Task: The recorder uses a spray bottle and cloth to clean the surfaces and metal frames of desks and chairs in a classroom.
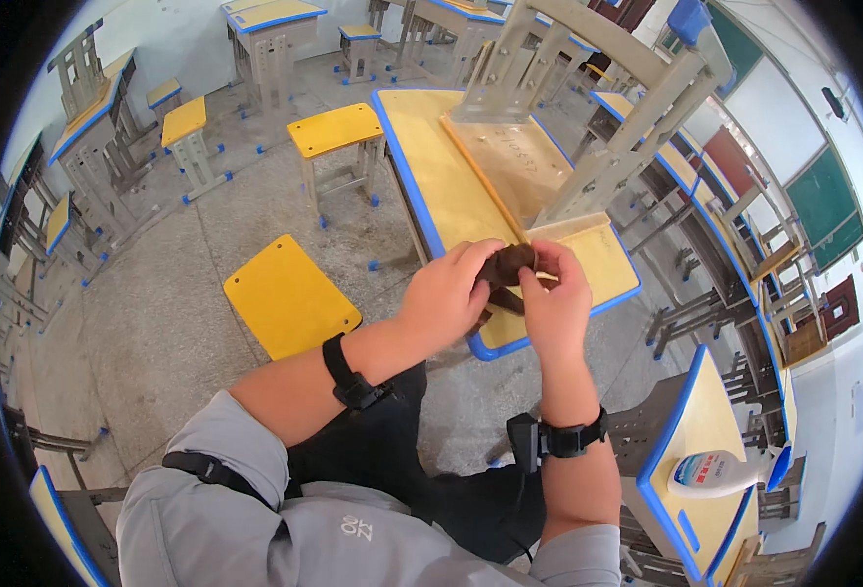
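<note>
Both hands meet over the near corner of a yellow school desk point(442, 169) with blue edging. My left hand point(453, 286) grips the left side of a bunched dark brown cloth point(508, 265). On the cloth's other side, the fingers and thumb of my right hand point(559, 293) pinch it. Part of the brown material hangs below the fingers, over the desk top. Just beyond the hands, an upturned stool point(523, 158) rests seat-down on the desk, its grey metal legs pointing up; its underside bears writing.
A yellow stool point(292, 297) stands close on the left, another yellow stool point(336, 130) beyond it. At the lower right, a white spray bottle with a blue head point(717, 473) lies on a second desk point(695, 425). Rows of desks and stools line both sides.
</note>
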`<state>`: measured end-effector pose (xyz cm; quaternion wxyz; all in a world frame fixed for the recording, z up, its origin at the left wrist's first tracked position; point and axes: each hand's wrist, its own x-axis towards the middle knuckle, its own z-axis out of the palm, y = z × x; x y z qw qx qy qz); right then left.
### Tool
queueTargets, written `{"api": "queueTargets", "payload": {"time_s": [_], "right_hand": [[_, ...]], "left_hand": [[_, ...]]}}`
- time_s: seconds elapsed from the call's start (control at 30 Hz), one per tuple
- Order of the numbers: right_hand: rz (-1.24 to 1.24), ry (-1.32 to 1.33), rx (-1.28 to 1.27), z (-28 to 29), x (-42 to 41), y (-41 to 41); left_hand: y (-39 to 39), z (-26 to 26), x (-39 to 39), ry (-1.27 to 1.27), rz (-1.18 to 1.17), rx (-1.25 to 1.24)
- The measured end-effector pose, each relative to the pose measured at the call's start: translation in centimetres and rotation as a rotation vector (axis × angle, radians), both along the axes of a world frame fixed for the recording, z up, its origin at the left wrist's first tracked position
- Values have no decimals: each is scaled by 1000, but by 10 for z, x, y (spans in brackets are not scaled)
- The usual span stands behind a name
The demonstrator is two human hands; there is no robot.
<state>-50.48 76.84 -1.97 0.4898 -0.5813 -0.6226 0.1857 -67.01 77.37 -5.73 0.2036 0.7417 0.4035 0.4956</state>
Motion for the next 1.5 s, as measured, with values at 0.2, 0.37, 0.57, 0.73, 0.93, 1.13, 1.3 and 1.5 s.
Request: {"api": "queueTargets", "payload": {"time_s": [0.2, 0.37, 0.57, 0.73, 0.93, 1.13, 1.3, 1.5], "right_hand": [[57, -359, 166, -24, 21, -24], [115, -297, 132, -26, -5, -40], [83, -414, 127, -37, -19, -35], [271, -526, 167, -42, -14, -42], [223, -378, 231, -51, 12, -53], [-102, -103, 227, -34, 53, -58], [-248, 482, 288, -4, 90, -38], [-269, 293, 558, 70, 87, -11]], "left_hand": [[17, 2, -9, 201, -51, 373], [7, -4, -5, -7, -331, -176], [12, 11, -14, -131, -347, -413], [52, 37, 3, 261, -87, -110], [144, 59, 65, -51, -208, 187], [141, 76, 99, 269, -70, -252], [147, 60, 83, 209, -105, -215], [125, 59, 62, 229, -141, -239]]}}
